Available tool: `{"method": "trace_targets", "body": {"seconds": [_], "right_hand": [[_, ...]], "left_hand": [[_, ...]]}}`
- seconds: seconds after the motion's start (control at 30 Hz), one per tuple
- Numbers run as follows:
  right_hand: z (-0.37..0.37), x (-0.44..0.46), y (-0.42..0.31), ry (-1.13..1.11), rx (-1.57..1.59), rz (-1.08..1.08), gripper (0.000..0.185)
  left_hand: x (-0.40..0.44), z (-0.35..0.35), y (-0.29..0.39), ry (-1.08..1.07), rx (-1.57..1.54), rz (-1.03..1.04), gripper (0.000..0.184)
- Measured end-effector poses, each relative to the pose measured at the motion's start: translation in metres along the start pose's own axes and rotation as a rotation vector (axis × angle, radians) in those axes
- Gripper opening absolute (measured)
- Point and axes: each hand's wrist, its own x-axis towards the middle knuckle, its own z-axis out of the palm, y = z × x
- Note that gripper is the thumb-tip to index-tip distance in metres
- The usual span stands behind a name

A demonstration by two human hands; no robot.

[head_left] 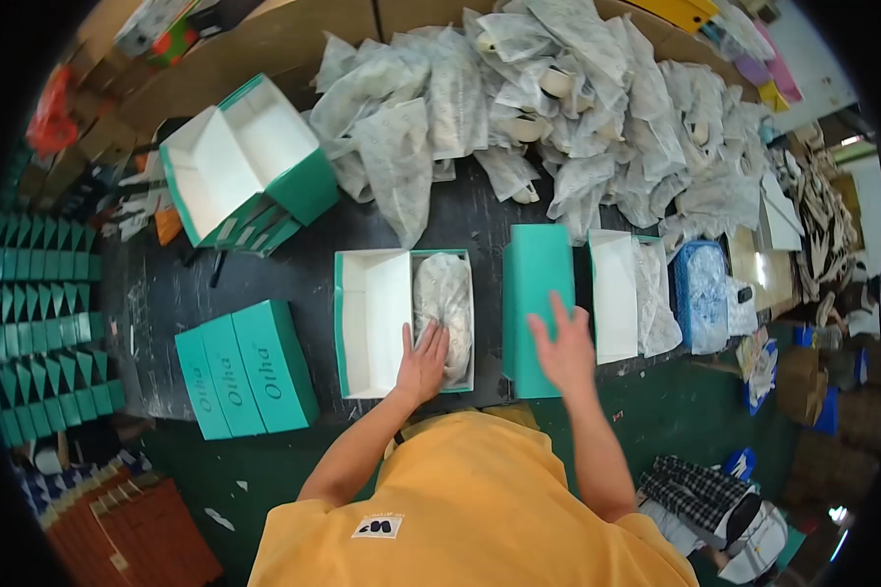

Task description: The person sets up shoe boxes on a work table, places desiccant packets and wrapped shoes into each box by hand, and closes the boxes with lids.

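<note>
Along the near edge of the dark table [299, 279], an open box [373, 323] holds a wrapped bundle [442, 284], a plain green box [535, 269] just to its right. The left hand [424, 365] lies flat on that bundle, grip loose; the right hand [565, 347] spreads its grip wide over the green box, contact unclear. Leftward are three lettered boxes [237, 372]; behind, one tilted open box [303, 188] and uncountable heaped bundles [401, 137].
</note>
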Motion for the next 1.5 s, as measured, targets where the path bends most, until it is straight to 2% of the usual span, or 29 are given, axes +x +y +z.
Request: {"method": "trace_targets", "body": {"seconds": [0.03, 0.07, 0.1, 0.2, 0.23, 0.27, 0.3, 0.37, 0.4, 0.43, 0.47, 0.5, 0.53, 0.57, 0.6, 0.63, 0.67, 0.73, 0.8, 0.83, 0.9, 0.93, 1.0, 1.13, 1.3, 1.37, 1.4, 1.43, 1.5], "right_hand": [[-0.007, 0.005, 0.026, 0.008, -0.114, 0.111, 0.068], [0.018, 0.02, 0.07, -0.048, 0.042, 0.204, 0.068], [0.05, 0.033, 0.106, -0.052, 0.045, 0.217, 0.068], [0.098, 0.065, 0.15, -0.209, 0.487, 0.353, 0.068], [0.104, 0.064, 0.144, -0.156, 0.458, 0.35, 0.067], [0.107, 0.054, 0.141, -0.141, 0.441, 0.354, 0.066], [0.111, 0.045, 0.139, -0.127, 0.423, 0.358, 0.065], [0.102, 0.05, 0.134, 0.015, 0.399, 0.248, 0.058], [0.071, 0.047, 0.125, 0.157, 0.387, -0.014, 0.055], [0.032, 0.044, 0.114, 0.293, 0.366, -0.281, 0.054], [0.007, 0.046, 0.116, 0.418, 0.163, -0.328, 0.059], [0.003, 0.056, 0.123, 0.503, 0.011, -0.221, 0.061], [0.003, 0.055, 0.142, 0.269, 0.112, -0.127, 0.062], [0.0, 0.062, 0.157, 0.049, 0.213, -0.037, 0.062], [-0.035, 0.061, 0.145, -0.117, 0.383, -0.089, 0.061], [-0.076, 0.05, 0.13, -0.067, 0.009, -0.045, 0.061], [-0.107, 0.053, 0.147, -0.075, 0.081, 0.054, 0.059], [-0.137, 0.057, 0.209, -0.094, 0.151, 0.168, 0.059], [-0.117, 0.07, 0.272, 0.158, -0.124, 0.138, 0.055], [-0.102, 0.081, 0.3, 0.146, -0.118, 0.142, 0.055], [-0.066, 0.11, 0.345, -0.089, 0.282, 0.439, 0.061], [-0.047, 0.115, 0.363, -0.106, 0.289, 0.425, 0.061], [-0.011, 0.115, 0.382, 0.06, 0.418, 0.236, 0.06], [-0.012, 0.104, 0.367, -0.03, 0.367, 0.29, 0.056], [0.04, 0.064, 0.274, 0.027, 0.39, 0.265, 0.053], [0.046, 0.067, 0.266, 0.026, 0.394, 0.292, 0.052], [0.04, 0.07, 0.277, 0.002, 0.503, 0.174, 0.052], [0.043, 0.08, 0.288, -0.019, 0.619, 0.048, 0.053], [0.068, 0.092, 0.313, -0.067, 0.745, 0.212, 0.053]], "left_hand": [[0.006, -0.013, -0.008, -0.077, -0.128, -0.017, 0.086], [0.002, -0.003, -0.022, -0.031, -0.246, 0.01, 0.09], [-0.005, -0.024, -0.029, 0.104, -0.256, -0.099, 0.092], [-0.024, -0.05, -0.08, 0.47, -0.185, -0.554, 0.09], [-0.031, -0.031, -0.103, 0.466, -0.354, -0.737, 0.086], [-0.041, 0.0, -0.135, 0.202, -0.577, -0.882, 0.073], [-0.051, -0.007, -0.124, 0.188, -0.577, -0.893, 0.073], [-0.038, -0.06, -0.112, 0.3, -1.325, -0.871, 0.059], [-0.037, -0.075, -0.1, 0.466, -1.55, -0.888, 0.045], [-0.034, -0.113, -0.072, 0.396, -1.465, -0.845, 0.057], [-0.022, -0.108, -0.059, 0.408, -1.361, -0.719, 0.066], [-0.016, -0.102, -0.041, 0.412, -1.258, -0.607, 0.075], [0.001, -0.112, -0.014, 0.3, -1.411, -0.817, 0.098], [0.013, -0.088, 0.003, 0.301, -1.412, -0.814, 0.098], [0.031, -0.046, 0.013, 0.229, -1.055, -0.846, 0.103], [0.049, -0.021, 0.027, 0.158, -0.702, -0.868, 0.108], [0.07, -0.019, 0.056, 0.143, -0.705, -0.876, 0.108], [0.115, -0.021, 0.106, 0.124, -0.21, -1.133, 0.111], [0.127, -0.005, 0.109, 0.169, -0.114, -1.127, 0.108], [0.125, 0.003, 0.11, 0.202, -0.021, -1.132, 0.105], [0.128, 0.008, 0.114, 0.204, 0.021, -1.151, 0.103], [0.129, 0.009, 0.115, 0.206, 0.059, -1.146, 0.104], [0.132, 0.008, 0.111, 0.215, 0.117, -1.165, 0.105], [0.132, 0.006, 0.122, 0.243, -0.021, -1.158, 0.095], [0.147, 0.006, 0.156, 0.271, -0.199, -1.085, 0.079], [0.131, -0.02, 0.13, 0.222, -0.469, -0.986, 0.075], [0.118, -0.011, 0.104, 0.423, -0.596, -0.872, 0.068], [0.118, -0.003, 0.088, 0.441, -0.594, -0.887, 0.068], [0.097, 0.011, 0.057, 0.095, -1.359, -0.902, 0.067]]}}
